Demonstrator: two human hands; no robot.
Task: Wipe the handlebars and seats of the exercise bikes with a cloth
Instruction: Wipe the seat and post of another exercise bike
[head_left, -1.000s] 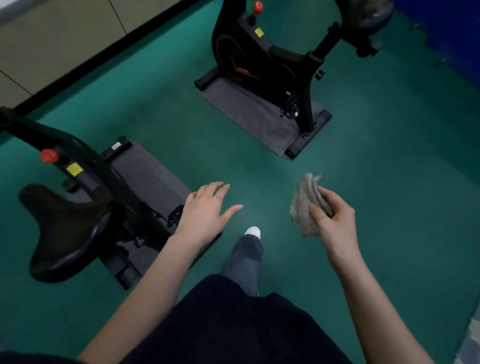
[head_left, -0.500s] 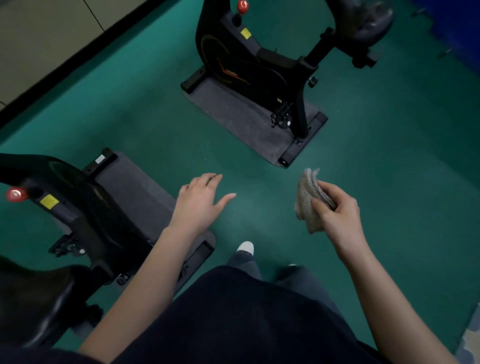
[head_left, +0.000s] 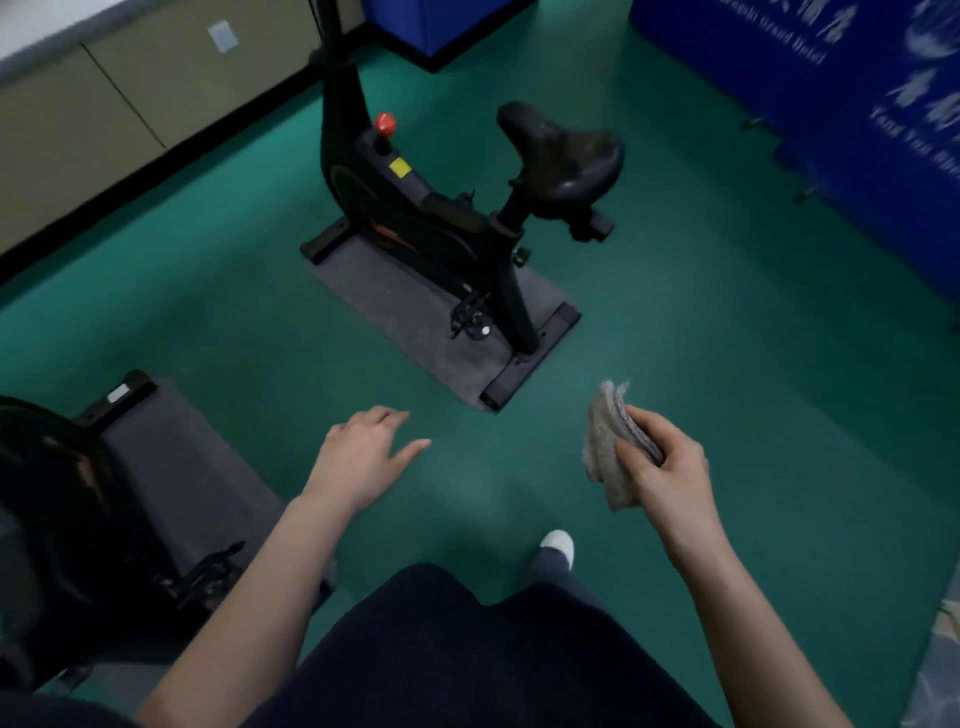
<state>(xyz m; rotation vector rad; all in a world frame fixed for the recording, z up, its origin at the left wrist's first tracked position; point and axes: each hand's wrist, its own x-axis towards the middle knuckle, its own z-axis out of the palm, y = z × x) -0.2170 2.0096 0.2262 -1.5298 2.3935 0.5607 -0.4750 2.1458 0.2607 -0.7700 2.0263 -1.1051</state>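
Head view: right hand (head_left: 667, 470) grips a folded beige cloth (head_left: 605, 449), left hand (head_left: 358, 457) hangs spread and empty, over green floor (head_left: 727, 364) near a black exercise bike (head_left: 441, 223).

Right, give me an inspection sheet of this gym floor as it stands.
Surface: green floor.
Job's things: folded cloth in the right hand; far bike upright on a grey mat, no hand on its seat; near bike at left, partly out of frame.
Clutter: nothing seen.
Hands: left hand open, over the floor; right hand grips the cloth.
Cables: nothing seen.
Surroundings: beige wall panels left, blue banner right.
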